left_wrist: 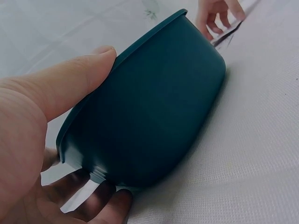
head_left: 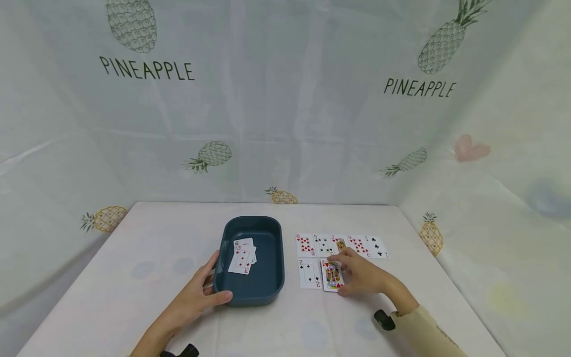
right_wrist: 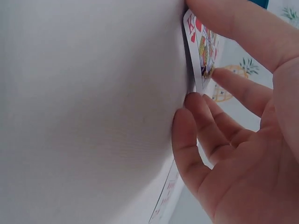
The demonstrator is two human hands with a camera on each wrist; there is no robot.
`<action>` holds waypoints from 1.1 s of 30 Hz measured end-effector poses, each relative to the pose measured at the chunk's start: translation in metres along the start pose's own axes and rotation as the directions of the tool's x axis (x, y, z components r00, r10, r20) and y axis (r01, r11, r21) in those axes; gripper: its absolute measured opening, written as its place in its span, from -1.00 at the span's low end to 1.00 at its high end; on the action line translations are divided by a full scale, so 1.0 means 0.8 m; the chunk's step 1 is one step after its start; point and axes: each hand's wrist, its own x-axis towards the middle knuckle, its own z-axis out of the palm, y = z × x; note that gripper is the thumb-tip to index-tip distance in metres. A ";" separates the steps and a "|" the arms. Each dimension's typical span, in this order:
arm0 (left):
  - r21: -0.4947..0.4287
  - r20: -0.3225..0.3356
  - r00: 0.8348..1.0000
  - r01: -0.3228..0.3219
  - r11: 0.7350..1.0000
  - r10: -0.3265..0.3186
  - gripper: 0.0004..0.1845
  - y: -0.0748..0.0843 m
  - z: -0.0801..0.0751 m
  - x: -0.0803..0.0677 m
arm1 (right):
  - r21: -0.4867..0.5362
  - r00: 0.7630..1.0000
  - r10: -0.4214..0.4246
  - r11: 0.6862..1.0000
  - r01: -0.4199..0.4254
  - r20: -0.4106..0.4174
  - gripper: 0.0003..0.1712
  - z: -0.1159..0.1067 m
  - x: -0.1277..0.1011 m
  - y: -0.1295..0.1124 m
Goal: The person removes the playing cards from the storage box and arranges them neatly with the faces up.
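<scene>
A dark teal tray sits mid-table with a few face-up cards inside. My left hand grips its near left corner. The thumb lies over the rim and the fingers curl under the base of the tray. To the right, my right hand pinches a heart face card on the table. The thumb presses on the card and the fingertips sit at its edge. A two of spades lies beside it.
A row of several face-up cards lies beyond my right hand. The white cloth-covered table is boxed in by pineapple-print sheets at the back and both sides. A black wrist mount sits on my right sleeve.
</scene>
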 end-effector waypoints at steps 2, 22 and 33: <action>0.012 -0.003 1.000 0.001 1.000 -0.001 0.22 0.001 0.001 0.000 | 0.008 1.000 0.014 1.000 -0.014 0.010 -0.04 0.000 0.000 0.002; -0.010 0.003 1.000 -0.010 1.000 0.010 0.22 -0.003 0.001 0.001 | -0.009 0.993 0.081 0.997 -0.081 0.081 -0.06 -0.010 0.007 -0.013; -0.010 -0.003 1.000 -0.007 1.000 0.007 0.22 -0.002 0.001 0.001 | -0.029 0.989 0.123 0.992 -0.121 0.079 -0.07 -0.011 0.011 -0.018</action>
